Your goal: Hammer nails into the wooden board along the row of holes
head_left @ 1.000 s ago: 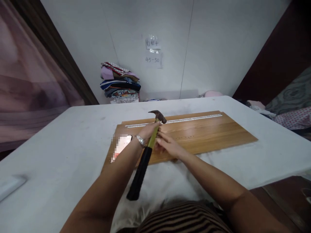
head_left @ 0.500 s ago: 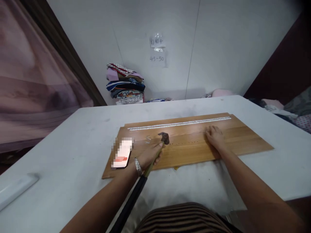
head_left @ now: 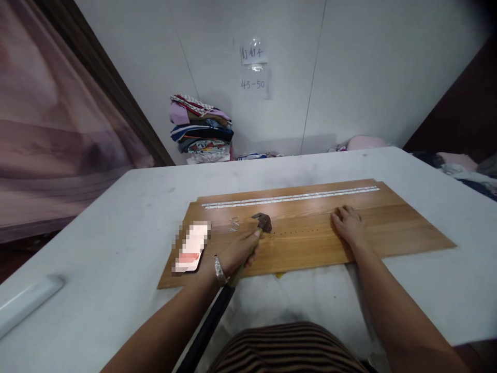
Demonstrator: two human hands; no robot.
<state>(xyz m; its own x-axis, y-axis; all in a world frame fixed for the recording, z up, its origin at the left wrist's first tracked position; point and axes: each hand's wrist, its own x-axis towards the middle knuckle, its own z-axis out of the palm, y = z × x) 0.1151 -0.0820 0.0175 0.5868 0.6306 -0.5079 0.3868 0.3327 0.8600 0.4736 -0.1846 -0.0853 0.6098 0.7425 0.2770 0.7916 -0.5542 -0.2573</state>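
Observation:
My left hand (head_left: 245, 249) is wrapped round a claw hammer (head_left: 264, 223) close to its head, the long dark grip (head_left: 212, 321) running back toward my body. The hammer head is over a wooden board (head_left: 303, 251); whether it touches the wood I cannot tell. A row of small dark dots (head_left: 295, 232) runs rightward across the board from the head. My right hand (head_left: 348, 225) lies on the board past that row, fingers a little bent and apart, holding nothing I can see. Several nails (head_left: 234, 225) lie loose left of the hammer head.
A phone (head_left: 193, 247), partly blurred, rests on the board's left end. Two white ruler-like strips (head_left: 291, 198) run along its far side. The board lies on a white table (head_left: 116, 248). Folded clothes (head_left: 202, 129) are stacked behind the table, and a white object (head_left: 31, 303) is at far left.
The view has shifted slightly, so the board sits a little differently in it. Both hands keep about the same places, the left still on the hammer and the right on the board.

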